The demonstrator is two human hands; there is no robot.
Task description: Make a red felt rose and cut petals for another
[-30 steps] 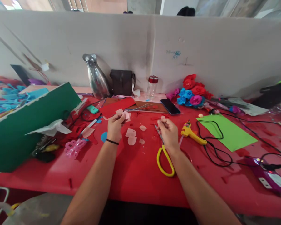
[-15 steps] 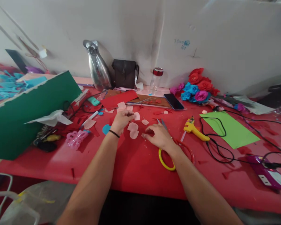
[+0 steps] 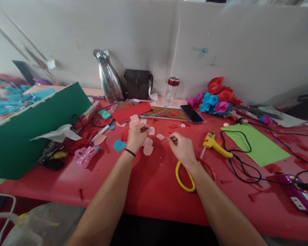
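Note:
Several pale pink paper petals [image 3: 148,150] lie on the red table [image 3: 154,188] between my hands. My left hand [image 3: 138,136] is closed in a pinch beside them, a black band on its wrist; what its fingertips hold is too small to make out. To the right, my right hand [image 3: 181,147] also pinches, with a tiny pale bit at its fingertips that I cannot identify. A single petal [image 3: 160,137] rests between the two hands. Scissors with a yellow handle loop [image 3: 178,176] lie partly under my right forearm.
A yellow glue gun [image 3: 215,145] and green sheet [image 3: 259,143] lie right, with black cables. Behind stand a metal jug [image 3: 110,78], dark bag [image 3: 138,83] and glass jar [image 3: 171,92], near a phone [image 3: 191,113] and paper roses [image 3: 220,97]. A green board [image 3: 41,130] stands left.
My right hand has lifted slightly and moved right, its fingers now drawn into a tighter pinch. My left hand stays near the petals. The view has tilted up a little.

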